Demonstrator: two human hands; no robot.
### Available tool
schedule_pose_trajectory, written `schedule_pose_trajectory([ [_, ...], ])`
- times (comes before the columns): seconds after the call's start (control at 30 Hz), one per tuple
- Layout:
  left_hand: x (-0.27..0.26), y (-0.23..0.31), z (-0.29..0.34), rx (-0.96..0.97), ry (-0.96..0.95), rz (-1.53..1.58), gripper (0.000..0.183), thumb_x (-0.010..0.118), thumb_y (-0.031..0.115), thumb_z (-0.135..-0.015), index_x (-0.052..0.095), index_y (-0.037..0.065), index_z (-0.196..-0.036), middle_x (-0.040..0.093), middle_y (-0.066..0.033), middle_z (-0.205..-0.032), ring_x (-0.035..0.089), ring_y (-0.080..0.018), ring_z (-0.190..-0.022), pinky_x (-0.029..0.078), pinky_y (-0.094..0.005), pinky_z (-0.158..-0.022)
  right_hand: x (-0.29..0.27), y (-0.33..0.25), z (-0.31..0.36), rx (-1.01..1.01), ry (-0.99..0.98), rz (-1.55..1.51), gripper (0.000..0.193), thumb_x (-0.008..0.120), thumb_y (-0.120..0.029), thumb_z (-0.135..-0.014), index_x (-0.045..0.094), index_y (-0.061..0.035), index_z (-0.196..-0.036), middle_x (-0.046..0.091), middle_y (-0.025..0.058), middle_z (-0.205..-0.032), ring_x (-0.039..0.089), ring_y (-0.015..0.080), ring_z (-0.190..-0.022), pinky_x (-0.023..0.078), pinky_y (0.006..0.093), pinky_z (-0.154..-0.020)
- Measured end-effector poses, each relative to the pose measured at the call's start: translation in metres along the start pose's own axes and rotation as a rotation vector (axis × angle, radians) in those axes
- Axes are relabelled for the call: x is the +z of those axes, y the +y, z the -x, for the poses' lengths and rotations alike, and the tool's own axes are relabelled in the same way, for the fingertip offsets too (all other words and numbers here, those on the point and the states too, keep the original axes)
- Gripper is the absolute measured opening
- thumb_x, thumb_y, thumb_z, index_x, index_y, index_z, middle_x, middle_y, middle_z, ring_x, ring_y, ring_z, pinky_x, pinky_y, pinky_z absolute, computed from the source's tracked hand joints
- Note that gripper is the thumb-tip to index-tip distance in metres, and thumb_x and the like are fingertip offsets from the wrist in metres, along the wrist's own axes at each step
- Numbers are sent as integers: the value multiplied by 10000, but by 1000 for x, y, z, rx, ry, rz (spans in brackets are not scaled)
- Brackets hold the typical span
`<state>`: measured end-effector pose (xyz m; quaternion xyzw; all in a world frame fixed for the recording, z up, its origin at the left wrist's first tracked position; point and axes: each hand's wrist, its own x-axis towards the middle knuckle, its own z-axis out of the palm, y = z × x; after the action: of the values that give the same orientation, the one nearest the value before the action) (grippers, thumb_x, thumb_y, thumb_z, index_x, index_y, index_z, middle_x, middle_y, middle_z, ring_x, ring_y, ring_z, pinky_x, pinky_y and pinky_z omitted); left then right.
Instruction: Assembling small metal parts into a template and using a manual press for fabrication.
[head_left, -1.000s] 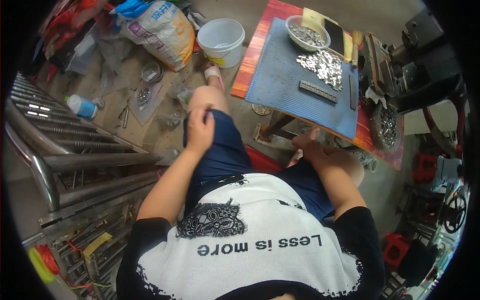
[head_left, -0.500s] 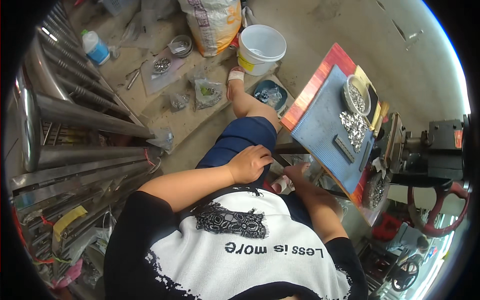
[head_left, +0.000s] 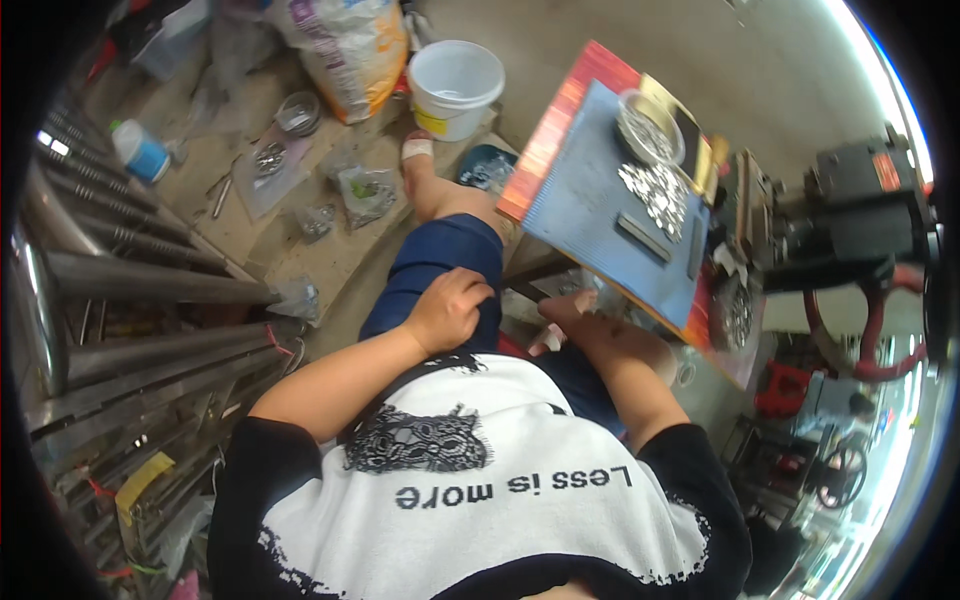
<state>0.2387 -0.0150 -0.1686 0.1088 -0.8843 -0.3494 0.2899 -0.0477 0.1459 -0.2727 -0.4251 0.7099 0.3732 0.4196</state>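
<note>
My left hand (head_left: 452, 312) rests on the thigh of my blue shorts (head_left: 440, 258), its fingers curled in a loose fist and nothing showing in them. My right arm reaches forward beside my right leg, under the near edge of a tilted-looking work table. The right hand (head_left: 568, 304) is low there, near a sandalled foot (head_left: 548, 340); its fingers are too small and indistinct to read. On the table's blue ribbed mat (head_left: 580, 190) lie a pile of small shiny metal pieces (head_left: 658, 198), a bowl (head_left: 650, 128) of more pieces, and a dark metal bar (head_left: 643, 238).
A dark machine press with a red handwheel (head_left: 865, 325) stands beyond the table at the right. Ahead are a white bucket (head_left: 455, 85), a woven sack (head_left: 345, 50) and plastic bags of parts (head_left: 365, 195). Metal tubes on a rack (head_left: 160, 275) line the left side.
The whole view has shifted, so the table, bucket and sack sit farther left in the picture. My left hand stays on my thigh, and my right arm keeps its low position.
</note>
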Motion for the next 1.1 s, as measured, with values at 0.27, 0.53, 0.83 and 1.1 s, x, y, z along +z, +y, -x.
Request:
schedule_pose_trajectory([
  [0.27,1,10,1,23,-58,-74,281,588,-29,-725,652,40,-989,618,-137,-1023,601,-347,-973,482,-427,-845,73,28,-61,753,794,-1027,947,705,-371,-684,294,68,-1415,328,242,-1517,256,316,-1475,239,347,-1208],
  [0.53,-15,64,-44,186,11,10,327,594,-61,-729,634,42,-1036,613,-144,-1036,601,-348,-981,484,-428,-866,79,42,-50,496,793,-827,647,621,-340,-826,443,-7,-1352,505,218,-1356,445,400,-1315,313,480,-1140],
  [0.83,-8,86,-181,199,1,7,335,716,140,-843,629,14,-1141,614,-171,-1106,585,-366,-1048,474,-430,-904,-20,28,257,-632,619,-944,334,661,-264,-928,666,-25,-1160,700,134,-1047,664,236,-965,526,370,-870],
  [1.1,19,81,-220,69,-166,-28,228,771,192,-801,731,55,-978,647,-125,-1003,598,-329,-1020,485,-424,-886,-80,93,257,-225,1446,-1289,134,681,-109,-910,649,-11,-996,658,19,-799,604,84,-734,491,248,-675],
])
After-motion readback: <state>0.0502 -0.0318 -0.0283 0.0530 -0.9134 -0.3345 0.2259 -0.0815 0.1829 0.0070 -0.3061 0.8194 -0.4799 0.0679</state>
